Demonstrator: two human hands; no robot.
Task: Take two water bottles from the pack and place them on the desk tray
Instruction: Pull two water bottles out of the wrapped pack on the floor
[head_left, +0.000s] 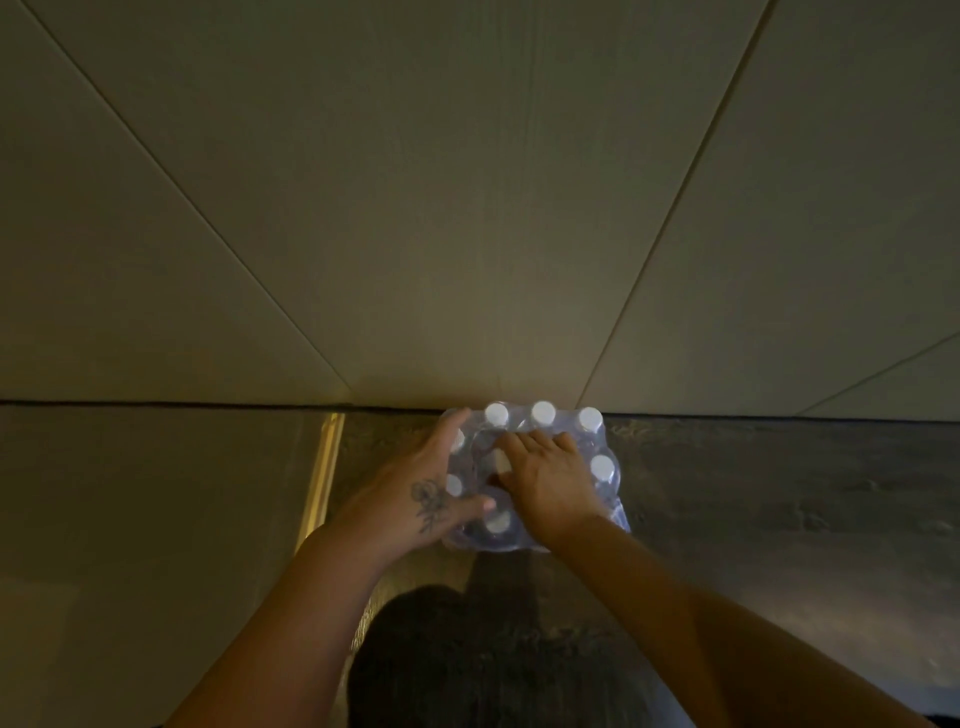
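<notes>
A shrink-wrapped pack of water bottles (597, 447) with white caps stands on the floor against the base of a wall. My left hand (415, 493), tattooed on its back, rests on the pack's left side with fingers spread over the wrap and thumb near a front cap. My right hand (545, 478) lies on top at the middle, fingers pressed into the plastic among the caps. Whether either hand grips a bottle is hidden. No desk tray is in view.
A panelled beige wall (467, 208) fills the upper view. The dark patterned floor (779, 493) extends right of the pack. A light panel (130, 519) with a shiny gold edge strip (324, 467) stands to the left. My dark clothing (467, 665) shows below.
</notes>
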